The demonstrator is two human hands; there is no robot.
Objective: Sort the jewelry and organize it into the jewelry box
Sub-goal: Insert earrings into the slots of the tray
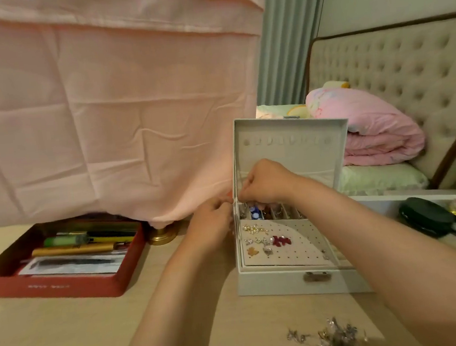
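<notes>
Now both my hands meet at the back left corner of the jewelry box (299,279), which stands open on the table (70,338) with its lid (288,151) upright. My right hand (263,182) reaches over the box, with fingers curled down above the row of small compartments (282,212) at the back. My left hand (211,221) is just outside the left wall of the box, fingers curled too, very close to the right one. Whether they pinch something small I cannot tell; it is too blurred. Inside the box, in front of the compartments, several earrings (281,240) sit on the perforated panel (296,244). A pile of loose silver jewelry (335,337) lies on the table in front of the box. Left of the box, well apart, stands a red box (66,286) with pens.
</notes>
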